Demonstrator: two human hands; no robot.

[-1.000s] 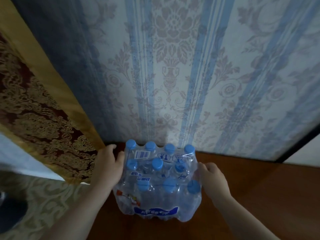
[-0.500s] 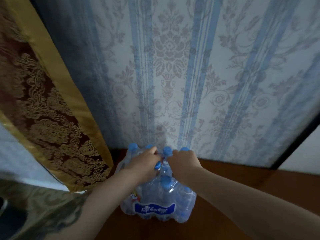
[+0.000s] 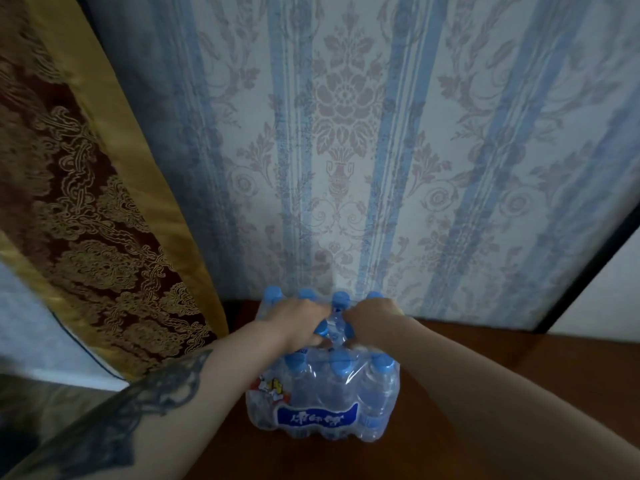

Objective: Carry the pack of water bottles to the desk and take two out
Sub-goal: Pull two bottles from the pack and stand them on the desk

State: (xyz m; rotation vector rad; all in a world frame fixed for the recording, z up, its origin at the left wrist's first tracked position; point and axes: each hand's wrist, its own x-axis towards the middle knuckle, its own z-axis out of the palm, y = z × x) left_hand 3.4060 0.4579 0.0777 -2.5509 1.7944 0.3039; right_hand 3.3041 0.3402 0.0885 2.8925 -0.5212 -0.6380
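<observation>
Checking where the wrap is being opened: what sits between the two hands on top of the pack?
Head view: between the left hand and right hand show stretched plastic wrap and blue caps.

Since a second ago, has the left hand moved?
Yes. The left hand went from the left side of the pack onto its top middle, next to the right hand; the pack stayed by the wall.

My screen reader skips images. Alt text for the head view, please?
Both hands, left hand and right hand, grip the plastic wrap atop a pack of water bottles standing on a wooden desk against patterned wallpaper.
</observation>
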